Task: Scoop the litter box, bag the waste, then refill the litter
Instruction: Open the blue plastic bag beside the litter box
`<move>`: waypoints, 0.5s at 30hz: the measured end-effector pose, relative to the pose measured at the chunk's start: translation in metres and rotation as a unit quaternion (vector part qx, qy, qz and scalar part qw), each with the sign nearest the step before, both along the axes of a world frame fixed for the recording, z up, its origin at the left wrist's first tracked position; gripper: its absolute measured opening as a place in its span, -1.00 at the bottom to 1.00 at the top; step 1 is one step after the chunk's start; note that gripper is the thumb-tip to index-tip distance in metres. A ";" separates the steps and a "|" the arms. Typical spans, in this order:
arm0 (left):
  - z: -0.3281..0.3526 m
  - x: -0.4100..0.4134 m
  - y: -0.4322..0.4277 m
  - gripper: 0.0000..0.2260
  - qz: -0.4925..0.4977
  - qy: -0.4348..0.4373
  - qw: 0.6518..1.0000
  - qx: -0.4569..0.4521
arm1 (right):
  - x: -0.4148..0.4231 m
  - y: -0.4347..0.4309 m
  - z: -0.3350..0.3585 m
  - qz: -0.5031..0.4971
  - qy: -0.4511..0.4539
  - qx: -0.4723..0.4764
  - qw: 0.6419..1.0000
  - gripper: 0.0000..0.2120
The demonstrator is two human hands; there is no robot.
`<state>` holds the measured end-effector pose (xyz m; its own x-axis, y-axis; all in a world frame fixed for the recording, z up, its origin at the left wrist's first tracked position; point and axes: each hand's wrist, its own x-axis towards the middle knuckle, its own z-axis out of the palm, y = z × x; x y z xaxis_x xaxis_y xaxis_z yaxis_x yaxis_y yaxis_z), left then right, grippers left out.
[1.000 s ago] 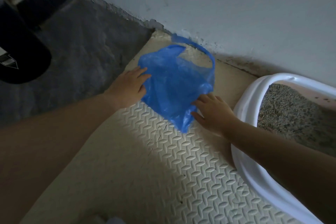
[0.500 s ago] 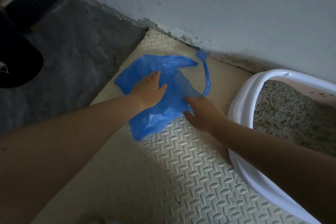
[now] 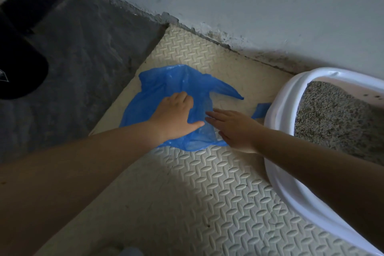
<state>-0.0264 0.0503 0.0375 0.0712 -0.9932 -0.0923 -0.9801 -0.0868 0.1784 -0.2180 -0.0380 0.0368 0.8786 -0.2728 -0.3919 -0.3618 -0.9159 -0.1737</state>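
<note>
A thin blue plastic bag (image 3: 166,83) lies flattened on the cream foam mat (image 3: 207,193), its mouth spread toward the right and one handle strip (image 3: 262,108) reaching the litter box. My left hand (image 3: 176,118) presses down on the bag's middle, fingertips bent into the plastic and thumb stretched right. My right hand (image 3: 234,127) lies flat with straight fingers on the bag's right edge. The white litter box (image 3: 280,110) stands at the right, filled with grey granular litter (image 3: 336,118).
A pale wall (image 3: 249,6) runs along the mat's far edge, with crumbling plaster at its base. Dark grey concrete floor (image 3: 83,58) lies to the left of the mat. A black rounded object (image 3: 18,72) sits at the left edge.
The bag has gone from held up and puffed to spread flat on the mat. Both hands moved onto it, and one handle strip now lies by the litter box.
</note>
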 end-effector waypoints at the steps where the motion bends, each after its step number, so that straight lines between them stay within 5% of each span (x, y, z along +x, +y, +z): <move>1: -0.002 -0.003 -0.001 -0.40 0.014 -0.014 0.999 0.025 | -0.001 -0.001 -0.002 0.013 0.010 -0.007 1.000 -0.42; 6: -0.019 -0.012 -0.002 -0.25 0.052 -0.009 0.992 0.116 | 0.004 -0.007 -0.006 0.050 0.050 -0.046 0.996 -0.35; 15: -0.032 -0.003 0.007 -0.77 0.030 -0.024 0.994 0.105 | 0.025 -0.006 -0.018 0.090 0.039 -0.069 0.993 -0.45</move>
<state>-0.0293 0.0577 0.0051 0.1385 -0.9465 -0.2915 -0.9791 -0.1752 0.1035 -0.1926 -0.0443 0.0185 0.8863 -0.1703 -0.4307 -0.1977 -0.9801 -0.0193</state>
